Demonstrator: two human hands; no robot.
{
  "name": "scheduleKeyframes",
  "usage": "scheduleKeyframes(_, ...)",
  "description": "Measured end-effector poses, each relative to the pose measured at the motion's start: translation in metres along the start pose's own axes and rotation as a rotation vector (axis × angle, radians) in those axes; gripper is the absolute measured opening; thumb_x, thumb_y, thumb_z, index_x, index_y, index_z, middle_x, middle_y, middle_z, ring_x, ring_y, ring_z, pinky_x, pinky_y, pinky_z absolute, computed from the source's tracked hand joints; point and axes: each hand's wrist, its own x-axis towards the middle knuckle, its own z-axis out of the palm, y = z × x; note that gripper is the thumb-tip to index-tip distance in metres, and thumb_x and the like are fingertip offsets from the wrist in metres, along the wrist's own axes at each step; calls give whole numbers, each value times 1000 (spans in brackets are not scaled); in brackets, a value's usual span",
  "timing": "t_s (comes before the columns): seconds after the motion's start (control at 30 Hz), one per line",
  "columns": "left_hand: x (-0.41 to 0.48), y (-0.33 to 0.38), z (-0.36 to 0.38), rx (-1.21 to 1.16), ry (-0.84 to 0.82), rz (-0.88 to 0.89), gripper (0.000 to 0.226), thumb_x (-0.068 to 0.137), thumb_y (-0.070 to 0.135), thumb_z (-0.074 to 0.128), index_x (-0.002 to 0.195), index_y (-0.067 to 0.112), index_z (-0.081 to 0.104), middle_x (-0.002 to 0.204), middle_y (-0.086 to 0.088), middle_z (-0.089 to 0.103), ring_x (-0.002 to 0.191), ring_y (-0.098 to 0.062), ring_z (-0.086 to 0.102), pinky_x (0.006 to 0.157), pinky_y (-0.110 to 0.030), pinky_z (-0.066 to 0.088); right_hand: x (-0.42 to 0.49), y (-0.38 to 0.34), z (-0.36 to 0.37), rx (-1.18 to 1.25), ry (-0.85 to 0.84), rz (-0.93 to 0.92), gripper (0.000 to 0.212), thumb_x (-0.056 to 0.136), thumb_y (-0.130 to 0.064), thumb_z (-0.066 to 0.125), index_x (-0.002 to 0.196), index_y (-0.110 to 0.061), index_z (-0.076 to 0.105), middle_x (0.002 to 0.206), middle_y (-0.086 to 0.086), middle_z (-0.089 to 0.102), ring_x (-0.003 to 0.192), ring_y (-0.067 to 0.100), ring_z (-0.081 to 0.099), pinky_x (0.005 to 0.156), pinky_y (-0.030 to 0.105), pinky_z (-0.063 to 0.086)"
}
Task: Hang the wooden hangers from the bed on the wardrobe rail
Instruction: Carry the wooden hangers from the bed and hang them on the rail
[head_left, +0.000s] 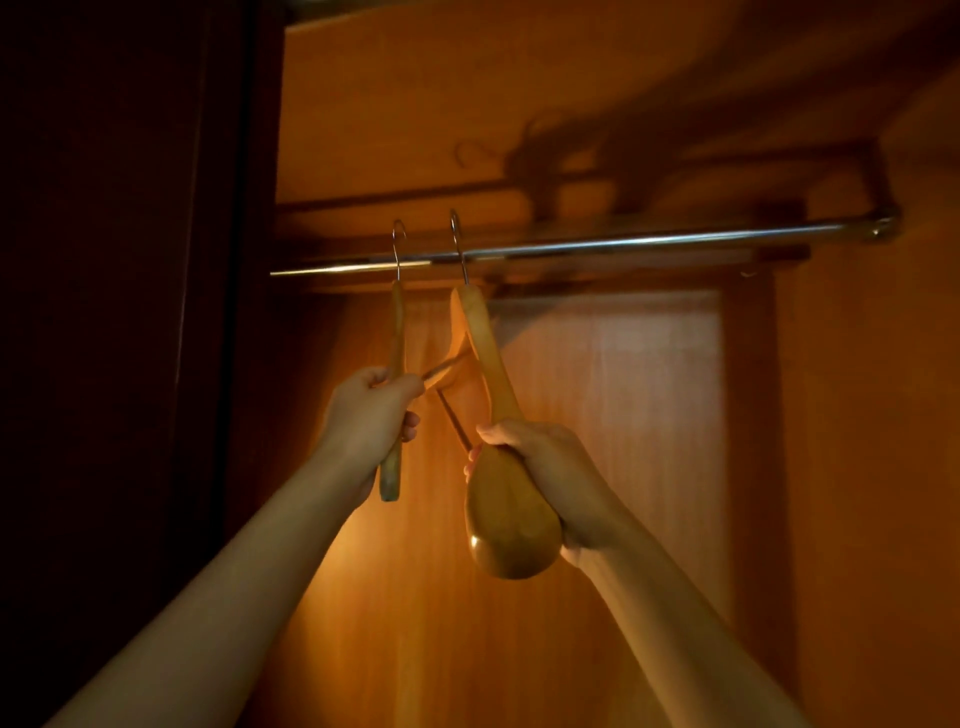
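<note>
The left hand (371, 415) and right hand (540, 467) each clenched a stiff, glossy, likely slippery honey-coloured wooden hanger (511, 519) by its broad shoulder, steel hooks (456, 244) at the chrome wardrobe rail (649, 240).

Two honey-coloured wooden hangers with thin steel hooks hang near the left end of the polished chrome wardrobe rail (623, 240). The edge-on left wooden hanger (397, 332) rises straight above the left grip (371, 415). The broad-shouldered right wooden hanger (498, 441) angles up-left from the right grip (550, 478), its rounded end below it.
</note>
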Motion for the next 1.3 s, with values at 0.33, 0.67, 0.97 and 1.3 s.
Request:
scheduleKeyframes(0.33,26,3,19,-40,-47,-91,5,86,12,54,83,8,55,60,-6,48,47,-13,42,49,-24,38,18,10,-15,-61,-72,-15,13,89,-20,56,92,-8,58,87,17,48,75,29,48,63,30,43)
scheduleKeyframes(0.67,33,-23,3,-35,10,-59,36,81,16,59,115,3,57,75,-8,55,52,-12,50,50,-23,42,45,11,9,-74,-41,13,12,86,-21,58,88,-9,60,87,15,51,77,27,50,63,29,42)
scheduleKeyframes(0.97,32,-20,-2,-126,9,-95,23,83,10,57,106,9,54,71,-7,55,54,-13,50,50,-23,41,68,14,26,-8,-22,47,13,86,-10,57,75,-6,62,54,0,63,45,8,59,44,15,44)
scheduleKeyframes(1.3,9,-28,-6,21,17,-82,49,75,22,64,123,12,56,110,-13,63,99,-26,61,82,-38,49,63,17,15,-62,-17,113,13,84,-22,61,87,-12,68,85,7,65,83,22,60,82,36,47)
